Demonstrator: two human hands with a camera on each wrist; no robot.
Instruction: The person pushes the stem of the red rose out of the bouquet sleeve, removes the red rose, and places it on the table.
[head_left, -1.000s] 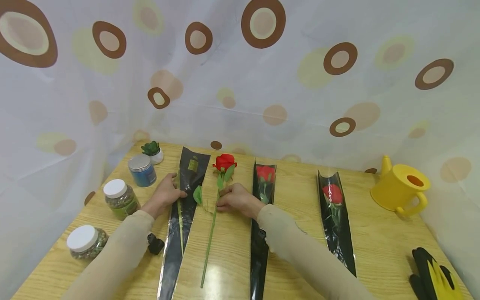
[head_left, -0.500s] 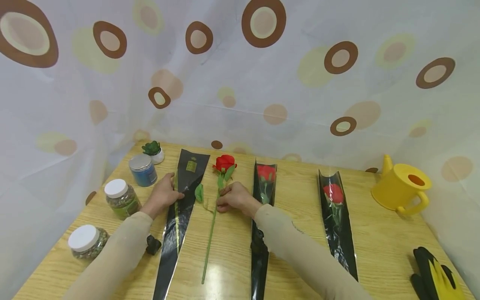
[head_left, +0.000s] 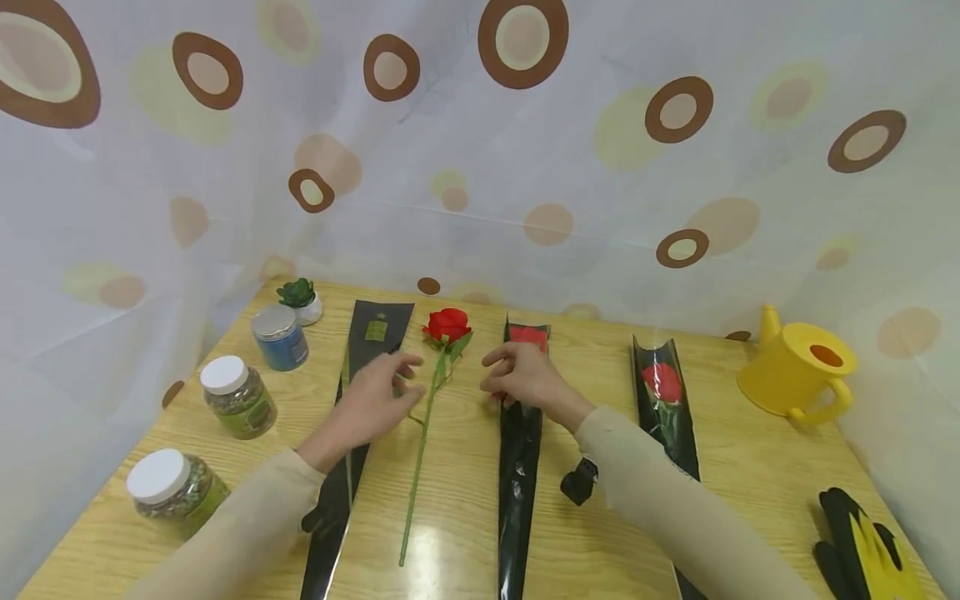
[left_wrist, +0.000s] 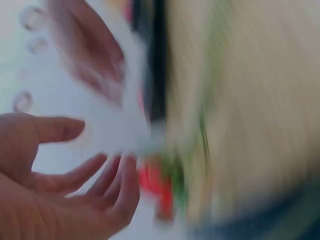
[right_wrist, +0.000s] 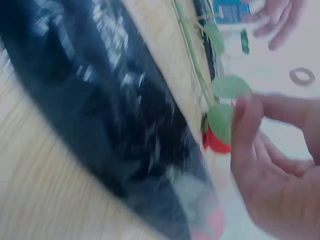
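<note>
The bare rose [head_left: 431, 379] lies on the tabletop [head_left: 757, 467] between my hands, bloom away from me, stem running back toward me. My left hand [head_left: 372, 406] is nearer (almost at the stem), grip spread, holding nothing; my right hand [head_left: 525, 377] hovers loosely curled, also holding nothing, over the black sleeve [head_left: 519, 467] beside it.

Wooden table [head_left: 750, 467] (light grain) carries rose [head_left: 442, 333], jars [head_left: 236, 396], watering can [head_left: 798, 371].

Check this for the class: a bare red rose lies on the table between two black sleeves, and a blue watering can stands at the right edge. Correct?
Not quite: the watering can is yellow, not blue, as the head view shows. The rest holds: the bare red rose lies on the table between two black sleeves.
</note>
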